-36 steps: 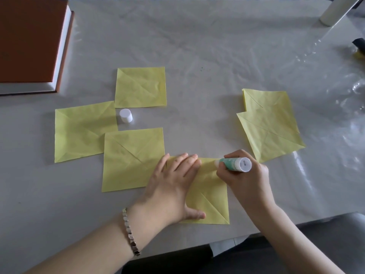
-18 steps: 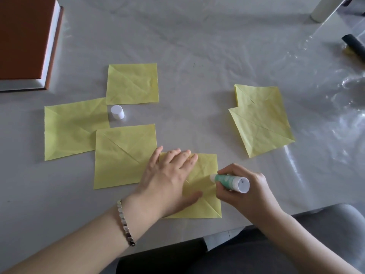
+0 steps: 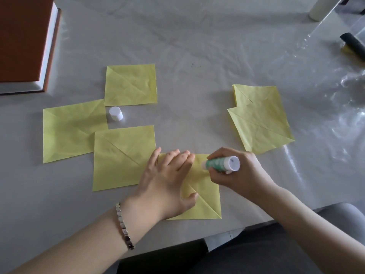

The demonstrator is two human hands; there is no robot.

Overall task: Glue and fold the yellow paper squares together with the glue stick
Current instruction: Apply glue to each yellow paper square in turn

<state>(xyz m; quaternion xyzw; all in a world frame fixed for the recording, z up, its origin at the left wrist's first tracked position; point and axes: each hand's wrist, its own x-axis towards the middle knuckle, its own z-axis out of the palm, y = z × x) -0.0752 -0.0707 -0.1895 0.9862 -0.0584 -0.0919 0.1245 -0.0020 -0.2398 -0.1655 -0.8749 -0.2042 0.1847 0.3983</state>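
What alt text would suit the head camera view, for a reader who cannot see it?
A person's right hand holds a green glue stick with its tip on a yellow paper square, while the flat left hand presses that square down. Other yellow squares lie left and right of it, and the white cap sits among the left ones.

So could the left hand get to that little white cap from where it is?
Probably yes. The white cap sits uncovered among the yellow squares beyond the left hand, only flat paper between. But that hand presses flat on the square being glued, so it would have to lift off first.
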